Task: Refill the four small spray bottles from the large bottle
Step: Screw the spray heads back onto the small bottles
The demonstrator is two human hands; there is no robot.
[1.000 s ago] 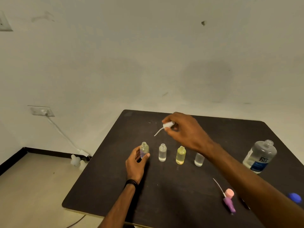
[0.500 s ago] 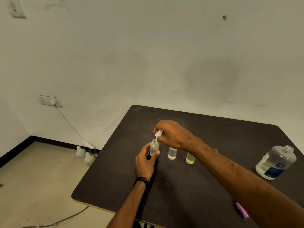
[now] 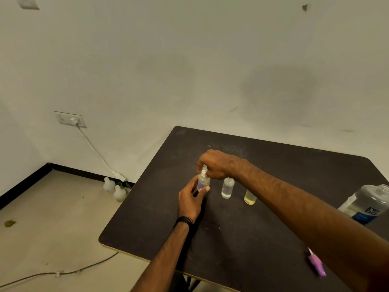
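Note:
My left hand (image 3: 190,200) grips the leftmost small bottle (image 3: 203,182), which stands on the dark table (image 3: 242,234). My right hand (image 3: 217,164) pinches a white spray cap (image 3: 204,171) sitting on that bottle's neck. To the right stand an uncapped clear small bottle (image 3: 227,188) and a yellow-tinted small bottle (image 3: 250,197), partly behind my right forearm. The fourth small bottle is hidden by that arm. The large clear bottle (image 3: 367,204) with a blue label stands uncapped at the right edge.
A purple spray cap (image 3: 316,264) lies near the table's front right. Two white bottles (image 3: 114,189) stand on the floor by the wall below a wall socket (image 3: 70,120), with a cable (image 3: 61,272) trailing across the floor.
My right hand brought the white spray cap down from above the row onto the leftmost bottle. The view swung left, so the table now sits further right in the frame.

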